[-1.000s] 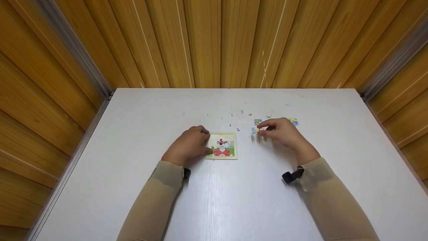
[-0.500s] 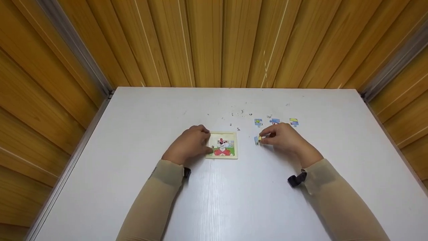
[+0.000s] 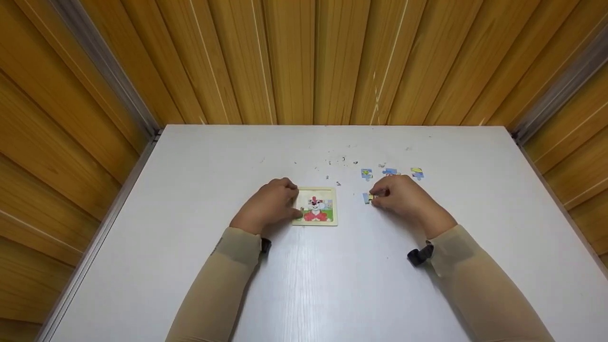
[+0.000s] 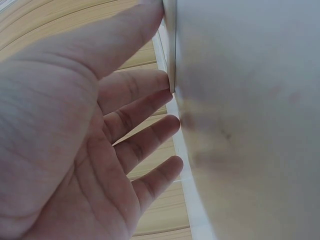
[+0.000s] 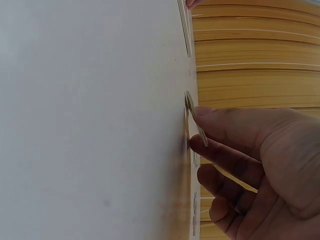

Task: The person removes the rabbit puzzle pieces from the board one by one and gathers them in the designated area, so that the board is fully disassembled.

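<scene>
In the head view a small square jigsaw puzzle tray (image 3: pixel 316 209) with a pale wooden rim lies on the white table. Several pieces in it form a cartoon animal in red; its upper part shows bare board. My left hand (image 3: pixel 268 204) rests at the tray's left side, thumb over the lower left, index fingertip at the upper left corner, other fingers extended and apart. My right hand (image 3: pixel 401 202) pinches a blue and yellow puzzle piece (image 3: pixel 366 198) between thumb and index finger. The right wrist view shows that puzzle piece (image 5: pixel 202 132) tilted, one edge close to the tabletop.
Behind the right hand lie three loose pieces: a blue and green piece (image 3: pixel 366 174), a partly covered blue and red piece (image 3: pixel 389 171), and a yellow and blue piece (image 3: pixel 417 172). Dark specks mark the tabletop (image 3: pixel 213 156). Wood-look panels (image 3: pixel 289 61) border the table.
My right hand has brought its piece nearer to me, away from the back row, uncovering the loose pieces there. Over the last half second it has barely shifted. My left hand stays at the tray.
</scene>
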`<state>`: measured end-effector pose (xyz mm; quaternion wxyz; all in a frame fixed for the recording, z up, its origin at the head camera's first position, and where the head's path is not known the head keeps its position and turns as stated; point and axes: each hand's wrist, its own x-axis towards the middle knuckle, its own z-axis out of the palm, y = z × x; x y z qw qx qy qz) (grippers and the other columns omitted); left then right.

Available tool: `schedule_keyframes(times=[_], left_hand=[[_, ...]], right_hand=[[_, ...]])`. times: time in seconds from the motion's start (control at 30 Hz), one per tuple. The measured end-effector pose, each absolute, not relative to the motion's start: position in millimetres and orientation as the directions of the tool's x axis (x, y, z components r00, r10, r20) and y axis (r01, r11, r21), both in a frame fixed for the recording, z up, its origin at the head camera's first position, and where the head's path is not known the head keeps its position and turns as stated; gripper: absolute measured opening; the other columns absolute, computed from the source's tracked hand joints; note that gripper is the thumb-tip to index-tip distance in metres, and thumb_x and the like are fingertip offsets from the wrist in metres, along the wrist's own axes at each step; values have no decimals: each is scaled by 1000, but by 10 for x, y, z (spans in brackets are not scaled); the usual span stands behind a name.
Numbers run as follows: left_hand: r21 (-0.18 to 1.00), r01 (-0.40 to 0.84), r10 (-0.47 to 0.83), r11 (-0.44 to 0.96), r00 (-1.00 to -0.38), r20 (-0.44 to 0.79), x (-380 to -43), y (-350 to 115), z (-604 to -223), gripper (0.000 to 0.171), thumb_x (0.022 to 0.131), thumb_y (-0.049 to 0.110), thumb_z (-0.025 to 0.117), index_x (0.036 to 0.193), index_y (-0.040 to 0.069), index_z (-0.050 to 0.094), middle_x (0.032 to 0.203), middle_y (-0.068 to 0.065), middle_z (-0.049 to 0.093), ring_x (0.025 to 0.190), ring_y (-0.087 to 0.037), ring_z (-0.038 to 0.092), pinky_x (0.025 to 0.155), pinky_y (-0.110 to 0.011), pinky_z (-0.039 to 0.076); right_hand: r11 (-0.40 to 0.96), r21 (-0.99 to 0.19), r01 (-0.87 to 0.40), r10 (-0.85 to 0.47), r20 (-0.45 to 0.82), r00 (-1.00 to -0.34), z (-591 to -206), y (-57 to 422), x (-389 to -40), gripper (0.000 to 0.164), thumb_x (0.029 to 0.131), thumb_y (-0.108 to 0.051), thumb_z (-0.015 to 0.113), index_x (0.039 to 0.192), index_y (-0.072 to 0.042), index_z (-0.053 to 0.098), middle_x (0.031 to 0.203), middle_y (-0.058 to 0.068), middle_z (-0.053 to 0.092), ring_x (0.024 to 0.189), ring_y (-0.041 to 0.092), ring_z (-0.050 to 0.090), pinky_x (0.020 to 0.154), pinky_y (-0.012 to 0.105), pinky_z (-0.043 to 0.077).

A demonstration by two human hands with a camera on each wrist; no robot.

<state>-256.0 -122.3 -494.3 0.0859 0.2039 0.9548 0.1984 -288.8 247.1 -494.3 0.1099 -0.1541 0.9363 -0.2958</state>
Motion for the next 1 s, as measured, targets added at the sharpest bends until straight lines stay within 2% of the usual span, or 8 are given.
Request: schedule_keyframes(times=[0.1, 0.23, 0.37, 0.47, 0.53, 0.63, 0.73, 1.0], left_hand=[[412, 356, 424, 839, -901, -86, -2562, -1221, -4940, 34, 96, 31, 94, 117, 7, 82, 151, -11, 68, 147, -34, 60, 128, -48, 51], [417, 354, 424, 837, -901, -87, -2563, -1222, -4938, 28, 97, 30, 93, 107, 8, 80, 151, -11, 68, 147, -35, 60, 127, -49, 51], [414, 360, 428, 836, -900, -83, -2566, -1224, -4937, 28, 97, 30, 93, 107, 8, 80, 152, -11, 68, 147, -36, 61, 127, -50, 51], [412, 361, 425, 837, -902, -74, -2565, -1223, -4944, 32, 96, 30, 94, 115, 6, 82, 151, -12, 69, 146, -36, 62, 127, -49, 51], [408, 361, 422, 839, -904, -68, -2568, -1220, -4954, 36, 96, 29, 94, 121, 5, 83, 150, -11, 70, 145, -34, 62, 127, -48, 52], [399, 368, 422, 840, -905, -54, -2574, -1218, -4965, 40, 95, 29, 95, 125, 5, 84, 148, -12, 71, 143, -34, 64, 126, -47, 53], [395, 370, 424, 841, -904, -58, -2584, -1221, -4959, 38, 96, 30, 94, 122, 5, 83, 149, -12, 70, 143, -35, 63, 127, -47, 52], [391, 374, 432, 841, -899, -67, -2593, -1225, -4944, 42, 96, 32, 93, 126, 5, 82, 151, -13, 69, 146, -36, 62, 129, -50, 50]], right_hand=[[787, -572, -229, -352, -111, -930, -4947, 2478, -2889, 26, 100, -12, 84, 125, -6, 86, 125, 14, 81, 102, 25, 66, 86, 34, 53], [795, -559, -234, -351, -110, -930, -4948, 2492, -2886, 25, 100, -13, 83, 124, -6, 86, 122, 14, 79, 101, 26, 65, 86, 37, 54], [799, -555, -231, -345, -108, -932, -4939, 2492, -2884, 29, 100, -14, 82, 128, -7, 84, 134, 17, 77, 116, 33, 67, 104, 51, 59], [797, -558, -232, -342, -100, -934, -4924, 2477, -2876, 33, 101, -15, 81, 133, -8, 82, 143, 17, 74, 122, 36, 67, 112, 58, 57], [793, -562, -235, -344, -96, -934, -4906, 2445, -2859, 34, 101, -16, 80, 135, -10, 81, 142, 15, 74, 119, 34, 66, 107, 55, 57], [783, -567, -256, -361, -80, -929, -4871, 2357, -2837, 34, 102, -19, 82, 135, -11, 81, 134, 11, 76, 107, 29, 64, 93, 44, 55], [759, -593, -267, -381, -73, -922, -4821, 2241, -2817, 37, 101, -21, 85, 137, -12, 80, 130, 9, 77, 103, 26, 62, 86, 38, 52], [654, -689, -313, -453, -25, -891, -4720, 1857, -2801, 43, 101, -23, 86, 141, -11, 78, 140, 11, 77, 109, 26, 65, 90, 36, 52]])
